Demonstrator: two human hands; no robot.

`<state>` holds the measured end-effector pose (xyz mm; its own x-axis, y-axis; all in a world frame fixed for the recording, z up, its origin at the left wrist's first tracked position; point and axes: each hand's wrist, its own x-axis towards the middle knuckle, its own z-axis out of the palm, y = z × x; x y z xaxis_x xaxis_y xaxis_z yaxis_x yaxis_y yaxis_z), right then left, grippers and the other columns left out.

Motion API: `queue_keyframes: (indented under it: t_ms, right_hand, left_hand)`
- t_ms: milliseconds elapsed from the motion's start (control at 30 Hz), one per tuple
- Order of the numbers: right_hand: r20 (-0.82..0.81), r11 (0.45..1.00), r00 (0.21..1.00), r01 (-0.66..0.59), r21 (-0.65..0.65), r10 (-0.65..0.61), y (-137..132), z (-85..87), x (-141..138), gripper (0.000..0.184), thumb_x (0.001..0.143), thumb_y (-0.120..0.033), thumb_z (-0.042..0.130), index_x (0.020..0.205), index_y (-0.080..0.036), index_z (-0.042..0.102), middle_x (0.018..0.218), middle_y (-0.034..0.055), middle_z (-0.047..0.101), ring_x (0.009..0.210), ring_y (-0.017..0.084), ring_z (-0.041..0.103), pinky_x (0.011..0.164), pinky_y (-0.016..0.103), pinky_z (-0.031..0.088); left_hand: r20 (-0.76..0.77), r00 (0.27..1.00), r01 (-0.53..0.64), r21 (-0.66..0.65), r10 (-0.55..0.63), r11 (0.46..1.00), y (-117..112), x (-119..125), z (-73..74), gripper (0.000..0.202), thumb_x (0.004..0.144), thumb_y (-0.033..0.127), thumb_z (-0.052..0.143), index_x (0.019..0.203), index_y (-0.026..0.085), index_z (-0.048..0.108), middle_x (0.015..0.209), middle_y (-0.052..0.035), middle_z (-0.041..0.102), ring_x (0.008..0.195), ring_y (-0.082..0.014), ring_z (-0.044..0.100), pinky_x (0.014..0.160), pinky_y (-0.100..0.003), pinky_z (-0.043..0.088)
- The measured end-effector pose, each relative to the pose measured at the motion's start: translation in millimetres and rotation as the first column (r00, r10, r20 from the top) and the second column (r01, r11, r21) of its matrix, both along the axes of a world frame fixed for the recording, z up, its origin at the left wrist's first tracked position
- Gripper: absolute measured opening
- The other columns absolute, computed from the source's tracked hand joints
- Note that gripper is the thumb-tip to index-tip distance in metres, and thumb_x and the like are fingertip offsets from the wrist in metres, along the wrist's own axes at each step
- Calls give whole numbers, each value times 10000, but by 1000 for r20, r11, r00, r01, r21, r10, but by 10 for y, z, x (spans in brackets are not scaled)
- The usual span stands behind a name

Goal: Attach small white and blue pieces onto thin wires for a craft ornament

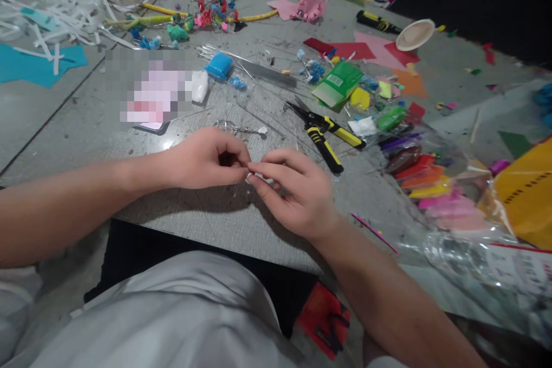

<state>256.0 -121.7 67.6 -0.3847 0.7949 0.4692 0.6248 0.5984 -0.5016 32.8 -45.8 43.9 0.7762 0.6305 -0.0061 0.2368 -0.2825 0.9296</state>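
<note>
Grey matting [215,224] cluttered with craft scraps lies before us; near its middle our left hand [207,158] and right hand [295,192] both pinch a small white piece [259,177] between fingertips, left of the yellow pliers [324,133]. We judge it light, soft and easily squashed, best held gently by its ends

Two bare hands: left hand [202,158], right hand [295,190]. One pair of black-and-yellow pliers [325,135], one green cardboard box [338,83], one white paper cup [414,34].
</note>
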Motion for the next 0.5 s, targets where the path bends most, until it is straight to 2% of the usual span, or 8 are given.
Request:
queue_keyframes:
  t_ms: [100,233,300,400,500]
  right_hand:
    - [43,998,999,6,68,-9,-25,-6,-1,246,855,-201,594,1082,-295,611,947,23,639,813,160,636,718,312,555]
    - [35,998,999,22,56,-24,-50,9,-13,251,852,-185,589,1058,-327,611,937,17,650,825,180,645,734,336,551]
    - [0,999,999,35,34,-35,-44,20,-18,209,857,-194,580,1019,-322,613,915,11,643,784,171,638,692,333,549]
    - [-85,996,993,78,-39,-81,-20,42,-19,119,862,-215,570,938,-293,620,863,3,618,692,144,596,590,303,522]
    - [-166,985,976,121,-122,-140,7,65,-16,73,867,-219,570,889,-264,623,845,1,608,713,133,585,562,269,494]
  left_hand:
    - [-9,1000,-13,-36,12,999,-12,8,20,141,1032,190,780,910,164,844,720,52,677,695,-122,573,663,-226,440]
    - [-48,998,-29,-43,27,999,-23,16,47,136,1042,202,775,931,151,836,738,43,693,710,-124,586,672,-227,448]
    - [-61,998,-29,-20,28,999,-13,15,34,155,1071,240,780,960,147,836,759,30,719,722,-133,604,679,-234,455]
    - [-76,997,-13,114,22,993,27,5,-13,163,1114,248,754,1043,146,859,823,2,783,758,-154,649,728,-257,479]
    - [-164,985,103,344,-48,933,69,-12,-55,178,1114,137,727,1160,143,899,931,-30,812,818,-179,665,812,-284,492]
